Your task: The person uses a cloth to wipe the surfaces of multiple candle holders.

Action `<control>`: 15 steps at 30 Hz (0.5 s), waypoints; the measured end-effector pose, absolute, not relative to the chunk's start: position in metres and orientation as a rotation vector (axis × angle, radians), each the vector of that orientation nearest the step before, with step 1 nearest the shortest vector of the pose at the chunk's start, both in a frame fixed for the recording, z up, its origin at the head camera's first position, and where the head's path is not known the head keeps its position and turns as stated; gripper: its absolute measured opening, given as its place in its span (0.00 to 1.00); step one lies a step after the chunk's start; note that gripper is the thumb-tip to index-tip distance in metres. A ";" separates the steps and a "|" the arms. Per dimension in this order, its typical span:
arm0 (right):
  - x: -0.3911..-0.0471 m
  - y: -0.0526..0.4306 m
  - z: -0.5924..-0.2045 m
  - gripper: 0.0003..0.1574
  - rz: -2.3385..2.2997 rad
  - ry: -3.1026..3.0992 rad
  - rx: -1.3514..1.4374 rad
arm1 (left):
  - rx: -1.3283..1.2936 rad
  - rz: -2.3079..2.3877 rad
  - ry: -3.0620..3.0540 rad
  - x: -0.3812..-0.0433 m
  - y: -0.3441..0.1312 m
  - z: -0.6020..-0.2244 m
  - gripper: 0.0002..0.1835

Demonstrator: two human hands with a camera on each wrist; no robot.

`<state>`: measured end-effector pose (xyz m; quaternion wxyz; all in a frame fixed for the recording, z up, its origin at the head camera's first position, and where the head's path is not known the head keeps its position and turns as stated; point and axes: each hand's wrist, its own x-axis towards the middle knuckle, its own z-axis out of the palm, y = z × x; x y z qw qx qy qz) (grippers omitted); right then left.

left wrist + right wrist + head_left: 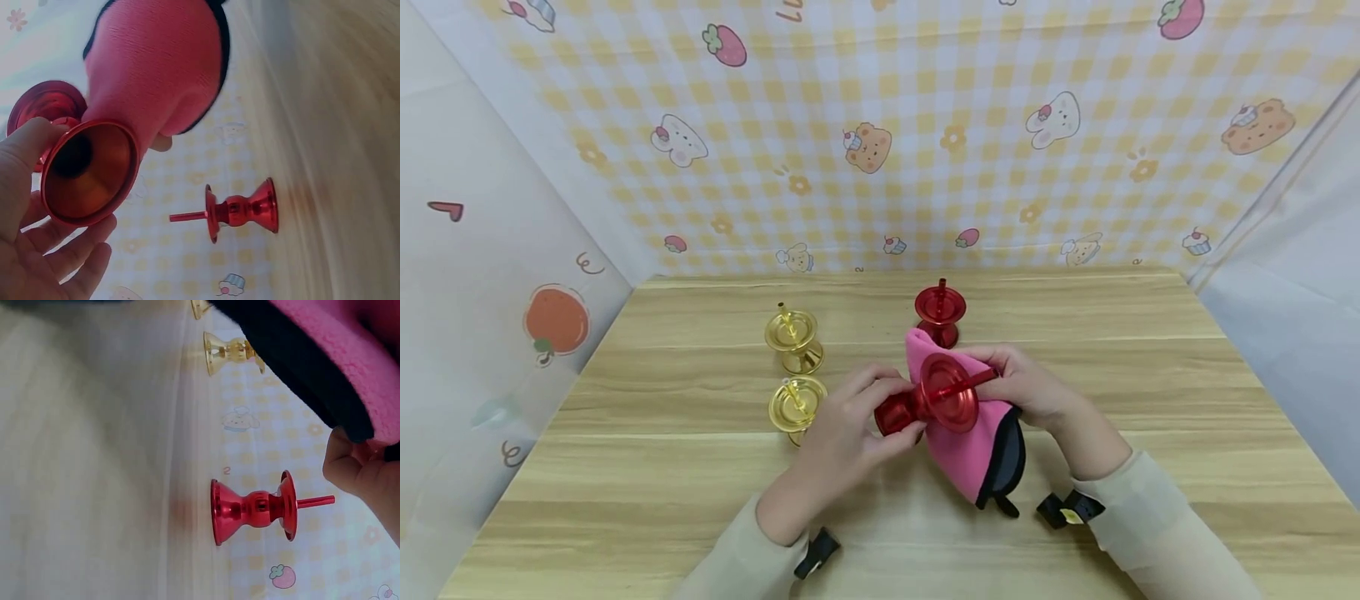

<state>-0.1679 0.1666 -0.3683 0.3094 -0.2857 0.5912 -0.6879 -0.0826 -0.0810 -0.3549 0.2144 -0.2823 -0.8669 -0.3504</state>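
My left hand grips a shiny red candle holder by its stem and base. The holder is tilted, its spike pointing right, and its hollow underside faces the left wrist view. A pink cloth with a dark edge lies behind the holder's dish. My right hand grips this cloth, fingers close to the spike's tip. In the right wrist view, the cloth hides most of the holding fingers. Just beyond the hands, a second red candle holder stands upright.
Two gold candle holders stand upright on the left, one farther back and one nearer, close beside my left hand. The wooden table meets a yellow checked cloth backdrop at its far edge.
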 end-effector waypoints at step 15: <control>-0.155 0.169 -0.369 0.18 -1.861 1.515 -0.577 | -0.652 -0.916 -2.411 -0.084 -0.072 -0.363 0.16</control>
